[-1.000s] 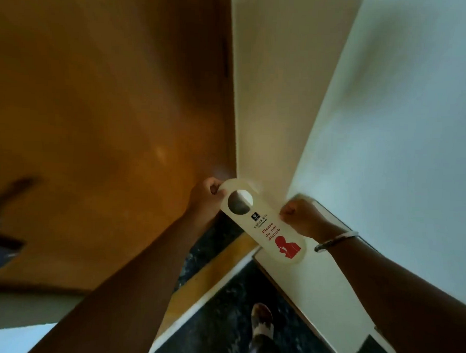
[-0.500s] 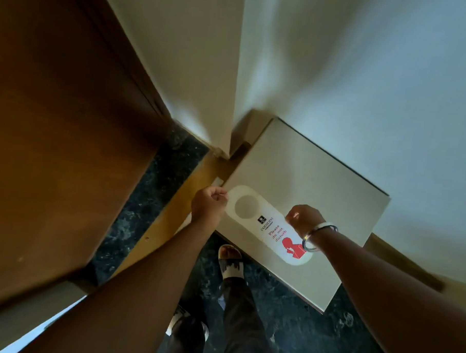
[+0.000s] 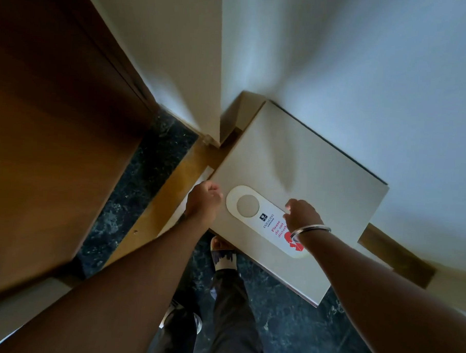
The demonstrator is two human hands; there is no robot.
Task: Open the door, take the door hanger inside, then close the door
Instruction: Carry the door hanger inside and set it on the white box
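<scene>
The right hand (image 3: 302, 215) covers part of the red words and the red figure on the hanger (image 3: 254, 214), so the last letters cannot be read. The small logo text is too small to read. The fingers of the left hand (image 3: 202, 203) are curled under, and contact with the hanger cannot be told. The door (image 3: 49, 141) is cut off by the left edge. Both arms leave the bottom edge.

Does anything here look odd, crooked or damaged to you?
Nothing looks damaged or spilled. The door hanger lies at a slant on a pale flat surface instead of hanging on a handle. The right hand covers part of its red print; the left hand is closed beside its rounded end. The wooden door looks intact.
</scene>
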